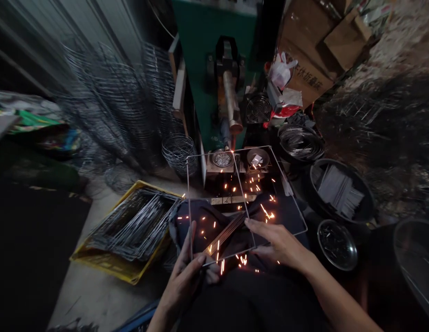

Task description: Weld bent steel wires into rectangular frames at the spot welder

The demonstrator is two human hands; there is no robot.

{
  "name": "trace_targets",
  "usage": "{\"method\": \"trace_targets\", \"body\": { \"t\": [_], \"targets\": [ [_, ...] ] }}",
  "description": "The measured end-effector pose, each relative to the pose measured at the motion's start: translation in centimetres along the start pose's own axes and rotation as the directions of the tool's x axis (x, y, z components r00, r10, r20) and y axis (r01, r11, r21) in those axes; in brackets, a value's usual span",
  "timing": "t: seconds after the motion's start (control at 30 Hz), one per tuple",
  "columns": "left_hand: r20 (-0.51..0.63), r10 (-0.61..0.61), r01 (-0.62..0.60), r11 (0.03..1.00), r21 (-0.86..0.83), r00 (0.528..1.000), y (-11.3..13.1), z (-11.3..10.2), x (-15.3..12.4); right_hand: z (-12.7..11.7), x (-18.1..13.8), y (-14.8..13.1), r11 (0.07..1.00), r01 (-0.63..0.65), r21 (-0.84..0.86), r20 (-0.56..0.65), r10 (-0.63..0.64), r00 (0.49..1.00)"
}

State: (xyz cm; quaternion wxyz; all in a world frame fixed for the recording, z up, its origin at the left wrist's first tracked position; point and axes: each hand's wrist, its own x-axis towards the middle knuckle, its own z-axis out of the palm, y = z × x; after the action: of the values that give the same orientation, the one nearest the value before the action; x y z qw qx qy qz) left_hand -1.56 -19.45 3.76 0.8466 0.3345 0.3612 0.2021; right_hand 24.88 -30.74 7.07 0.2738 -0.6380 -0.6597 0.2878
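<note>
A rectangular wire frame (189,198) spans the space above my lap, its far side at the spot welder's electrode (225,133). A straight middle wire (240,186) runs across it, with a bright glow where it meets the far side. My left hand (188,269) is closed on the frame's near left corner. Near the middle wire's close end, my right hand (281,242) pinches that wire between thumb and fingers. Orange sparks scatter over the frame and both hands. A bundle of thin wires (228,233) lies on my lap beneath.
The green welding machine (196,55) stands straight ahead. To the left are a yellow crate (131,277) of wire frames and tall stacks of wire baskets (120,101). On the right sit a black tub (368,203) of metal strips, a round metal bowl (352,263) and cardboard boxes (311,55).
</note>
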Motion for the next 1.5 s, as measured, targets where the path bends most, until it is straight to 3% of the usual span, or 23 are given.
{"method": "trace_targets", "body": {
  "t": [0.13,0.23,0.43,0.57,0.73,1.03,1.23,1.33,1.4,1.5],
  "targets": [
    [0.017,0.017,-0.018,1.000,0.013,1.000,-0.4,-0.6,1.1,0.5,0.4,0.8,0.999,0.019,-0.047,-0.018,-0.020,1.000],
    [0.046,0.097,-0.098,0.994,0.040,0.994,0.7,-1.0,3.9,0.2,2.4,2.0,0.985,-0.011,-0.172,-0.063,0.000,0.998],
    [0.145,0.269,-0.273,0.962,0.011,0.952,6.6,-0.8,13.4,-4.9,11.2,5.8,0.874,-0.105,-0.474,-0.234,-0.010,0.972],
    [0.188,0.335,-0.338,0.941,-0.018,0.923,10.6,-1.2,18.7,-8.5,16.6,8.8,0.851,-0.082,-0.520,-0.328,-0.110,0.938],
    [0.184,0.366,-0.367,0.930,-0.026,0.912,13.2,-1.9,22.6,-10.3,20.6,11.3,0.851,-0.028,-0.525,-0.357,-0.190,0.914],
    [0.160,0.388,-0.385,0.921,-0.052,0.907,14.5,-2.0,25.1,-11.5,23.4,12.1,0.865,-0.052,-0.498,-0.385,-0.167,0.907],
    [0.167,0.385,-0.381,0.923,-0.053,0.908,14.6,-1.8,25.2,-11.3,23.8,12.6,0.858,-0.031,-0.513,-0.382,-0.196,0.903],
    [0.166,0.381,-0.378,0.925,-0.050,0.910,14.6,-1.7,24.8,-11.4,23.4,12.6,0.906,-0.018,-0.424,-0.381,-0.160,0.911],
    [0.165,0.380,-0.378,0.925,-0.047,0.910,14.8,-1.5,24.6,-12.3,22.9,13.1,0.939,-0.068,-0.337,-0.479,-0.109,0.871],
    [0.152,0.376,-0.373,0.926,-0.049,0.914,15.2,-1.2,24.8,-14.3,22.5,14.6,0.936,-0.266,-0.229,-0.680,0.041,0.732]
  ]
}}
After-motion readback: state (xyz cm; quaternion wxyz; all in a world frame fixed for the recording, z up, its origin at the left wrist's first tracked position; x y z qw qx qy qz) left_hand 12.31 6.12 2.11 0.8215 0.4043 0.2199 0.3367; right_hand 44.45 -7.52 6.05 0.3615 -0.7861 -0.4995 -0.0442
